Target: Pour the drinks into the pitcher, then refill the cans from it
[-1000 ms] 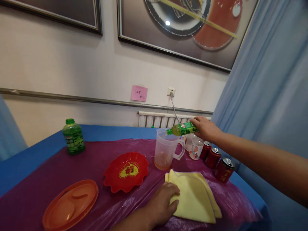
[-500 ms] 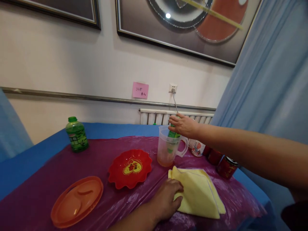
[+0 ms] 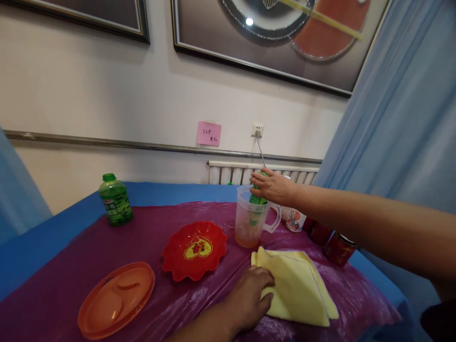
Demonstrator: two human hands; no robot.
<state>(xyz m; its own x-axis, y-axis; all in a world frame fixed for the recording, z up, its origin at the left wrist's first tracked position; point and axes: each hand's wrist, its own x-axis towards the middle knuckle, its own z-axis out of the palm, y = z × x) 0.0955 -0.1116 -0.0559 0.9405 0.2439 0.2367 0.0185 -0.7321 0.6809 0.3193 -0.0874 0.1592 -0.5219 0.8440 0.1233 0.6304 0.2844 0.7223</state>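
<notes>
My right hand (image 3: pixel 272 185) is wrapped round a green bottle (image 3: pixel 257 202), which is tipped neck-down into a clear measuring jug (image 3: pixel 245 225). Some yellowish liquid lies at the bottom of the jug, whose handle points right. My left hand (image 3: pixel 251 297) rests at the left edge of a folded yellow cloth (image 3: pixel 295 289), its thumb and fingers apart. To the left of the jug is a red scalloped plate (image 3: pixel 195 250) with a yellow design.
An orange divided plate (image 3: pixel 117 300) lies front left. Behind it stands another green bottle (image 3: pixel 116 202). A patterned cup (image 3: pixel 295 221) and red cans (image 3: pixel 339 248) are right of the jug, below my right forearm. Purple plastic sheeting (image 3: pixel 142 237) covers the blue cloth.
The whole view has shifted slightly, so the objects appear a little further right. My right hand still grips the inverted bottle over the jug; my left hand remains at the cloth.
</notes>
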